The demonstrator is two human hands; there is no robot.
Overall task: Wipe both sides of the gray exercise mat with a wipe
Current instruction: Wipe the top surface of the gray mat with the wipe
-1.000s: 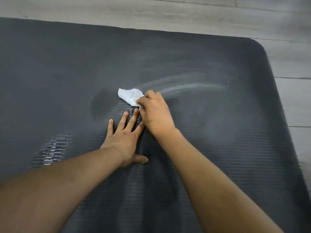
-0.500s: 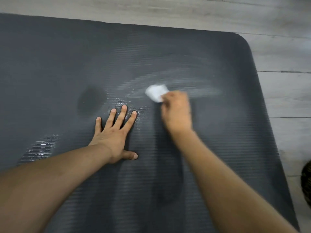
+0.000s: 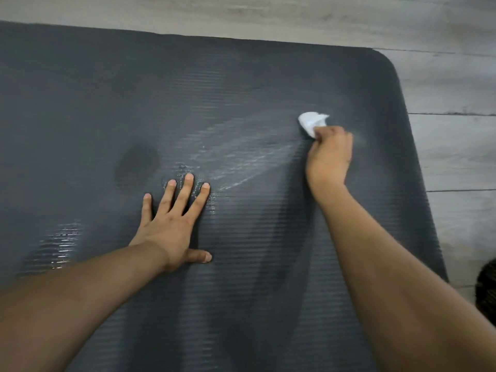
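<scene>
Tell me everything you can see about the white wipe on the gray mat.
The small white crumpled wipe looks like thin soft paper or cloth, bunched into a wad. It sits on the ribbed dark gray foam exercise mat, near its far right rounded corner. The right hand grips its near edge with curled fingers; the rest sticks out beyond them. A pale wet streak runs leftward from it.

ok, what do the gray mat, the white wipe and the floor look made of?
Gray ribbed exercise mat: probably foam or rubber, matte; fine parallel ridges, wet streaks look glossy.
White crumpled wipe: thin tissue or nonwoven; soft folds, bunched in the right hand.
Pale plank floor: wood-look laminate or vinyl, cannot tell which; grain and seams show.
</scene>
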